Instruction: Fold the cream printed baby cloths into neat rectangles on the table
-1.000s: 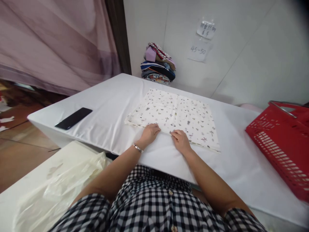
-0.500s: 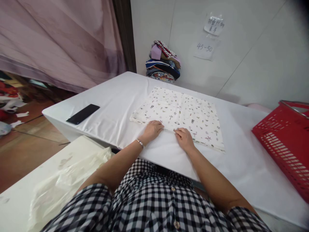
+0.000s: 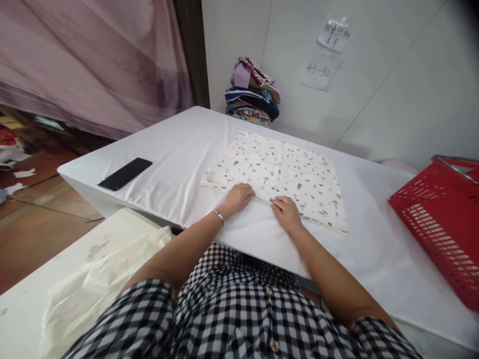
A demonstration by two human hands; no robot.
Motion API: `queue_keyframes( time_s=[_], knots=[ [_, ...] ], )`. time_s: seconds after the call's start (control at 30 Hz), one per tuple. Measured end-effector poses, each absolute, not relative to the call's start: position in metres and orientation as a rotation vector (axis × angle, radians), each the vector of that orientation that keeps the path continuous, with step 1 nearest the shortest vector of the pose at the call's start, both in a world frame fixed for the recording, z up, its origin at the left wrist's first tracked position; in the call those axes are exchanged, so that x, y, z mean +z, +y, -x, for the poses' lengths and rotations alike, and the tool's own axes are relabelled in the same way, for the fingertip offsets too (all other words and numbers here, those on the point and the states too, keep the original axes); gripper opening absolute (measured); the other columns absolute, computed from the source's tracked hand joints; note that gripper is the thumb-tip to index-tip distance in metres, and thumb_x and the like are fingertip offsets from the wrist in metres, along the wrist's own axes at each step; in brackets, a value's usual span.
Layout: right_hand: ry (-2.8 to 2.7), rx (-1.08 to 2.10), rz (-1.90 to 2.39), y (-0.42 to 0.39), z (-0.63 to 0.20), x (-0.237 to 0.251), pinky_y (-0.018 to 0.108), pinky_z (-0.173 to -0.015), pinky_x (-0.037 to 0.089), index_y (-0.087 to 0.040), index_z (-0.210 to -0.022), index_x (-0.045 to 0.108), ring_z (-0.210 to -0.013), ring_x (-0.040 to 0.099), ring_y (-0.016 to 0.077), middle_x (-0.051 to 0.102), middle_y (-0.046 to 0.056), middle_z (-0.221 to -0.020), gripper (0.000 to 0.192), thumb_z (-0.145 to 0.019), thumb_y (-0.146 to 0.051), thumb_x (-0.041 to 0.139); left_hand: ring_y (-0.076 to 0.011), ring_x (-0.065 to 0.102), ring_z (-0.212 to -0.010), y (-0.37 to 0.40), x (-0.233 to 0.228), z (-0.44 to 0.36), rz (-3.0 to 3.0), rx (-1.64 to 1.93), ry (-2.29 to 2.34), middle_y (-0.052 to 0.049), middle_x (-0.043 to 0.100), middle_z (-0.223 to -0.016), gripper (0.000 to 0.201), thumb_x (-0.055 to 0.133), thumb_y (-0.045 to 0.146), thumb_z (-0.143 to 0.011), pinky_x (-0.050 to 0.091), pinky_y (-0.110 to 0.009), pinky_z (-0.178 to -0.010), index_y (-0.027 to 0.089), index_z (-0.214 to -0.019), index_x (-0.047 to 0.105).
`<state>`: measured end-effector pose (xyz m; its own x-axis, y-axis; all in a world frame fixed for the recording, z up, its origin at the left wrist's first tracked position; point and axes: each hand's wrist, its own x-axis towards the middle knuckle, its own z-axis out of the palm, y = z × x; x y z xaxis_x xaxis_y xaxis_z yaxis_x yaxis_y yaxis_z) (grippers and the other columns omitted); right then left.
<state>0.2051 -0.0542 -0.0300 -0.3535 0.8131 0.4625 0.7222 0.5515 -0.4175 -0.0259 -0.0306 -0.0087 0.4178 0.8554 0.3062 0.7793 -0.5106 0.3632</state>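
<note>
As seems, cloth (image 3: pixel 277 174) under hands.

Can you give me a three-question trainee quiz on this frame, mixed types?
1. True or false: both hands rest on the near edge of the printed cloth.
2. Which thing lies on the table's left part? A) phone B) scissors C) cup
3. Fill in: the basket at the right is ___ in colour.

Key:
1. True: the left hand and right hand sit side by side on that edge.
2. A: the phone lies flat, apart from the cloth.
3. Red.
</note>
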Motion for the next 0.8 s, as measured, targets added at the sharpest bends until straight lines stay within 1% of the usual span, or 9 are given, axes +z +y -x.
queue_keyframes(
  time_s=[0.17, 0.27, 0.37, 0.47, 0.57, 0.67, 0.8],
  knots=[
    [-2.131, 0.200, 1.248, -0.054, -0.204, -0.030, 0.037, -0.082, 0.045, -0.023, -0.096, 0.072, -0.090, 0.054, 0.0211, 0.064, 0.006, -0.096, 0.021, -0.088, -0.022, 0.052, -0.0195, 0.056, -0.088, -0.031, -0.009, 0.020, -2.469, 0.787, 1.521, -0.006, 0.064, -0.091, 0.017, 0.048, 0.019, -0.088, 0.042, -0.034, -0.080, 0.018, -0.085, 0.065],
    [-2.129, 0.215, 1.256, -0.054, -0.205, -0.031, 0.037, -0.084, 0.045, -0.023, -0.096, 0.071, -0.091, 0.055, 0.0208, 0.064, 0.006, -0.097, 0.021, -0.088, -0.022, 0.052, -0.0192, 0.055, -0.086, -0.032, -0.010, 0.018, -2.504, 0.815, 1.539, -0.006, 0.062, -0.089, 0.016, 0.046, 0.013, -0.087, 0.041, -0.033, -0.078, 0.017, -0.085, 0.062],
    [-2.139, 0.211, 1.256, -0.055, -0.205, -0.031, 0.037, -0.084, 0.045, -0.022, -0.097, 0.071, -0.092, 0.055, 0.0209, 0.064, 0.006, -0.097, 0.022, -0.088, -0.021, 0.052, -0.0199, 0.053, -0.090, -0.033, -0.013, 0.018, -2.582, 0.786, 1.503, -0.007, 0.062, -0.094, 0.020, 0.045, 0.010, -0.087, 0.040, -0.034, -0.080, 0.017, -0.086, 0.063],
    [-2.138, 0.202, 1.260, -0.055, -0.205, -0.029, 0.036, -0.084, 0.044, -0.021, -0.098, 0.071, -0.092, 0.055, 0.0208, 0.064, 0.006, -0.097, 0.022, -0.088, -0.020, 0.051, -0.0204, 0.053, -0.095, -0.035, -0.016, 0.019, -2.628, 0.748, 1.438, -0.006, 0.062, -0.100, 0.021, 0.046, 0.013, -0.088, 0.038, -0.035, -0.084, 0.019, -0.092, 0.066],
    [-2.148, 0.194, 1.257, -0.055, -0.204, -0.029, 0.036, -0.083, 0.044, -0.022, -0.097, 0.071, -0.092, 0.055, 0.0207, 0.064, 0.006, -0.096, 0.021, -0.088, -0.020, 0.052, -0.0206, 0.052, -0.096, -0.037, -0.015, 0.020, -2.649, 0.696, 1.413, -0.006, 0.062, -0.101, 0.021, 0.047, 0.019, -0.090, 0.038, -0.036, -0.086, 0.021, -0.095, 0.067],
    [-2.149, 0.181, 1.257, -0.054, -0.204, -0.031, 0.036, -0.083, 0.044, -0.022, -0.097, 0.071, -0.091, 0.055, 0.0207, 0.064, 0.006, -0.096, 0.021, -0.088, -0.021, 0.052, -0.0208, 0.052, -0.096, -0.038, -0.012, 0.019, -2.655, 0.655, 1.443, -0.006, 0.062, -0.100, 0.023, 0.045, 0.022, -0.092, 0.038, -0.037, -0.085, 0.021, -0.096, 0.068],
    [-2.146, 0.160, 1.259, -0.052, -0.203, -0.034, 0.035, -0.083, 0.044, -0.022, -0.098, 0.071, -0.091, 0.055, 0.0203, 0.064, 0.006, -0.095, 0.021, -0.088, -0.021, 0.053, -0.0207, 0.052, -0.094, -0.036, -0.009, 0.015, -2.643, 0.603, 1.495, -0.006, 0.062, -0.097, 0.023, 0.046, 0.022, -0.092, 0.038, -0.036, -0.083, 0.021, -0.093, 0.068]
  ],
)
